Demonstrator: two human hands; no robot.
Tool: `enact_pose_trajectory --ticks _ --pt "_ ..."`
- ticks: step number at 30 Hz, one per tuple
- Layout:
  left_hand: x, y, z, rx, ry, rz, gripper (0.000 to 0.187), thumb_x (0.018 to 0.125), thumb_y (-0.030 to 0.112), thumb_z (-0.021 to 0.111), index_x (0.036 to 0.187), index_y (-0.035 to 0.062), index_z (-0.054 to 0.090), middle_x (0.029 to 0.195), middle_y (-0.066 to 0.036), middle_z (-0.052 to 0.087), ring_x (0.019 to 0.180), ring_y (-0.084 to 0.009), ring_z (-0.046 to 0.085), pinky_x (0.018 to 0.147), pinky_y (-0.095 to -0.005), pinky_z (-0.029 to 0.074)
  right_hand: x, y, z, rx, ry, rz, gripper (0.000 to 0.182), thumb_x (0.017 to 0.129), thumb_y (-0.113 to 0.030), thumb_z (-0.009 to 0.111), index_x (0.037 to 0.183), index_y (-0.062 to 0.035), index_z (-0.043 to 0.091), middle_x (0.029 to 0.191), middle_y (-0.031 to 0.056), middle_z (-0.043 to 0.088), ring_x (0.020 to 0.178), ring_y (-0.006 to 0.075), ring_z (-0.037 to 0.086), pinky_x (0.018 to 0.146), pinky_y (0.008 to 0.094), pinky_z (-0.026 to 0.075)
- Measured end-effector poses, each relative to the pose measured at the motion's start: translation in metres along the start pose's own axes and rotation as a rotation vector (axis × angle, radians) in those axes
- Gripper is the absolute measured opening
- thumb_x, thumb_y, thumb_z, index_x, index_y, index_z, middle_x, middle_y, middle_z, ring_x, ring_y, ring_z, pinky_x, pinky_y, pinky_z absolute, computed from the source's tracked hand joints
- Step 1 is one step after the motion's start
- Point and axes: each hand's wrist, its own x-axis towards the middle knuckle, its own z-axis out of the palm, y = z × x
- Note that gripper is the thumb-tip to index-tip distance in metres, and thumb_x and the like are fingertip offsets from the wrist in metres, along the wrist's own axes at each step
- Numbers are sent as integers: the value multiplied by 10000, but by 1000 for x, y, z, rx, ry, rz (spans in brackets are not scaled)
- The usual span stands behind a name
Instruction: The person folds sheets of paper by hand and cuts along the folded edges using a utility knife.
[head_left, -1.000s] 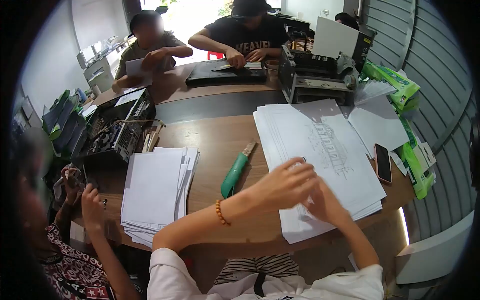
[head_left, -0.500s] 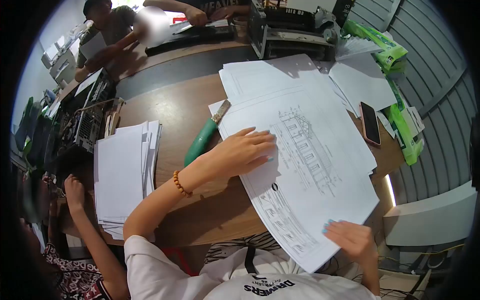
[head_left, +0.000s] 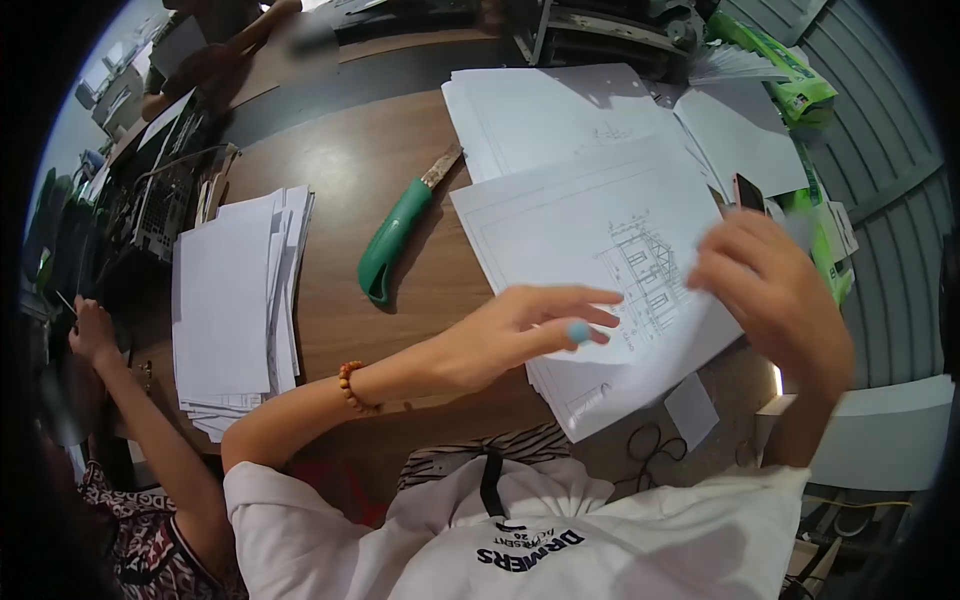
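A printed drawing sheet [head_left: 560,230] with a building plan lies on top of a paper stack, its lower right part lifted and bent. My right hand [head_left: 775,290], slightly blurred, is raised with curled fingers at that sheet's right edge, pinching it. Over the sheet's lower part hovers my left hand [head_left: 535,325], fingers apart, holding nothing. More drawing sheets [head_left: 550,110] show beneath, toward the far side. Left of them, a green-handled knife or saw [head_left: 400,235] with a rusty blade lies on the wooden table [head_left: 350,150].
A pile of white paper [head_left: 225,310] sits at the left, beside a computer case [head_left: 160,220]. A phone [head_left: 748,194] is partly hidden behind my right hand. Green packs [head_left: 775,75] line the right edge. Another person's arm [head_left: 150,410] reaches in at left.
My right hand has risen from the sheet's lower corner, bringing the top sheet's edge up and bending it. My left hand has shifted slightly and lifted off the paper. The view has tilted.
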Motion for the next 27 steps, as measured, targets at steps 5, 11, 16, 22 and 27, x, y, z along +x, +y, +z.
enact_pose_trajectory --ticks 5,11,16,22,27 --pt "-3 18 -20 -122 183 -242 463 861 283 586 1173 -55 528 1029 -121 623 969 -134 587 766 -278 507 53 25 57 -31 -2 -124 106 690 -17 572 788 -20 529 818 88 549 841 257 547 779 353 439" --pt "4 0 -41 94 334 -160 368 834 210 636 984 -121 576 859 -170 639 727 -171 656 590 -281 579 50 30 97 -115 233 0 483 807 -108 602 1268 -92 457 1162 184 544 1119 335 503 1005 467 346" --pt "13 -4 -58 428 431 -267 283 839 150 626 873 -128 586 753 -167 646 598 -177 657 497 -243 558 -12 33 91 57 179 384 457 887 -158 480 1338 -112 426 1371 110 431 1297 336 351 1074 517 194" --pt "15 9 -57 431 457 -314 434 822 180 653 1084 -131 506 884 -235 631 631 -186 663 489 -246 547 -42 39 117 68 43 358 442 945 -367 329 1287 -145 501 1347 111 455 1297 337 343 1071 551 162" --pt "9 31 -6 1628 616 318 564 834 264 604 1280 -31 425 1305 -219 441 1261 -305 391 1009 -422 337 -39 42 132 64 67 342 439 859 -260 538 1290 -197 492 1354 84 449 1282 315 364 1053 603 170"
